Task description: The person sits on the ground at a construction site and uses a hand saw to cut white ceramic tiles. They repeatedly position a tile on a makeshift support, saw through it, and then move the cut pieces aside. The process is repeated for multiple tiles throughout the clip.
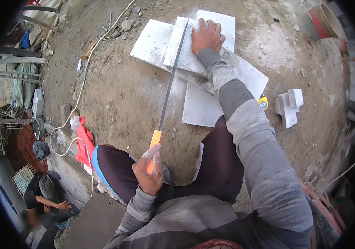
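My left hand [149, 170] is closed round the orange handle [154, 143] of a handsaw. Its long, narrow blade [170, 85] points away from me and crosses a white lightweight block [175, 41], lying along a line that divides the block's top. On the larger part of that block, right of the blade, my right hand [207, 36] rests with its fingers spread and slightly bent. Beneath lies a long white slab [150, 43], set at a slant. Further white slabs show at the far end [223, 27] and the near side [198, 106], partly covered.
A yellow tape measure [263, 103] and white offcuts [288, 106] lie to the right. A pale cable [77, 97] winds along the left, past a red cloth [85, 141]. A bucket [323, 21] stands far right. Another person [46, 203] sits at lower left.
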The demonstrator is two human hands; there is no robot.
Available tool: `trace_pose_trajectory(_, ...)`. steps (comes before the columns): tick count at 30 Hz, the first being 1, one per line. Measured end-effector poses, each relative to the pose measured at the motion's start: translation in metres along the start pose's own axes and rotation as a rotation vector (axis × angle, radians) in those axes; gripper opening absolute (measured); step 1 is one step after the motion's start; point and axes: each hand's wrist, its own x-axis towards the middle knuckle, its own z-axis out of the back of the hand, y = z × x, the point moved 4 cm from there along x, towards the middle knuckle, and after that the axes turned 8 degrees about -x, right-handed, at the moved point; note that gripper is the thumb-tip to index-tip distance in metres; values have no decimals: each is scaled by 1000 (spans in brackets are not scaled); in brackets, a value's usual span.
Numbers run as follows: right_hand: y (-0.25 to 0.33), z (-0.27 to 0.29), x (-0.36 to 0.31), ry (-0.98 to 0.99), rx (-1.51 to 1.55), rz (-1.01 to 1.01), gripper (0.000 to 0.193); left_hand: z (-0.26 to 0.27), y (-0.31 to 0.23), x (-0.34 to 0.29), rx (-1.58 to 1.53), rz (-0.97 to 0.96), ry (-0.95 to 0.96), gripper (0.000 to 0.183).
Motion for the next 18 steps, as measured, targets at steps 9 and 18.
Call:
trace_pose_trajectory(9,1,-11,3,17,-22,-3,47,-13,35,1,-6,55,-33,21)
trace_pose_trajectory(18,3,-13,-1,-10,-41,17,45,-48,40,58,-27,29,-39,20)
